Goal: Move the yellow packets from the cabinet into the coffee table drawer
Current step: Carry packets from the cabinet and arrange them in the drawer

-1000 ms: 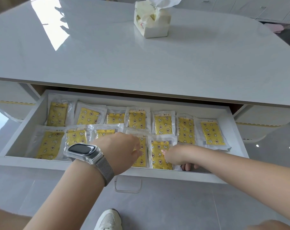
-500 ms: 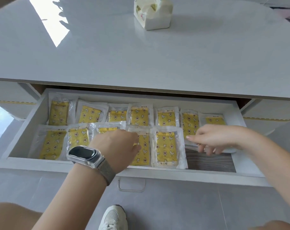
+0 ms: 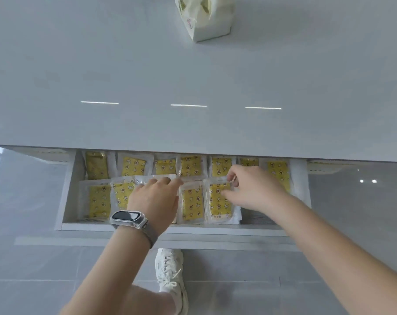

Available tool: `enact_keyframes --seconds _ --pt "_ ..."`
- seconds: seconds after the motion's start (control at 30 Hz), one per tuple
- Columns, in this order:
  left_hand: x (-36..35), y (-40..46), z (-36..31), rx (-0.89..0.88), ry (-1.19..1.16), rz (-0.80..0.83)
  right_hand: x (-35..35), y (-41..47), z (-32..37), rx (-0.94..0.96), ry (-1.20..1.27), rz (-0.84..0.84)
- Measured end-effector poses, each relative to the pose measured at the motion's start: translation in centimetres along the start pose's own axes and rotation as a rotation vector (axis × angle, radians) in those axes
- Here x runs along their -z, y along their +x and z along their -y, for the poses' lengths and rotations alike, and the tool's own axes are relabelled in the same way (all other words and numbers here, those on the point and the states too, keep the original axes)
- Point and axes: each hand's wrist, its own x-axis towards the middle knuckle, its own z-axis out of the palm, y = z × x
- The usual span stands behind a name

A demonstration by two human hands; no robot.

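My yellow packets, clear-wrapped with little printed figures, lie in two rows inside the open drawer. My right hand pinches one packet's far edge; my left hand rests loosely curled on the near row.

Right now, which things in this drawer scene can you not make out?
Head view only:
- Far ends of the back-row packets: hidden under the tabletop.
- Packet under the left hand: mostly covered.
- Right hand: its fingertip grip on the packet is blurred.
- Tissue pack: top cut off.
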Motion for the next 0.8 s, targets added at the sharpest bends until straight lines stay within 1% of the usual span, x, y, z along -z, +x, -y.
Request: enact_keyframes --seconds 0.1,0.2,0.33,0.4,0.47,0.6,0.7,0.8 --pt "4.4 -3.7 0.2 -0.001 -0.015 0.05 4.2 -3.9 2.6 0.016 -0.1 0.071" --pt "10.4 -7.1 0.7 0.022 -0.069 0.073 9.6 -8.2 5.8 0.031 -0.194 0.129" --pt "19.4 -11.7 2.0 0.097 -0.186 0.07 17.1 -14.2 10.0 0.065 -0.182 0.064" --pt "22.7 -14.5 2.7 0.094 -0.212 0.134 19.9 -17.1 11.3 0.055 -0.146 0.034" --pt "25.4 -17.3 3.3 0.084 -0.175 0.19 21.8 -19.8 11.9 0.015 -0.118 -0.004" --pt "28.7 -20.5 3.9 0.167 -0.199 0.152 23.1 -22.9 13.0 -0.076 0.015 -0.008" --pt "30.2 -22.0 3.2 0.187 -0.233 0.192 23.6 -24.2 14.2 -0.011 0.003 0.031" --pt "30.9 -23.9 2.6 0.246 -0.244 0.154 25.5 -25.2 14.2 0.037 -0.07 0.006"
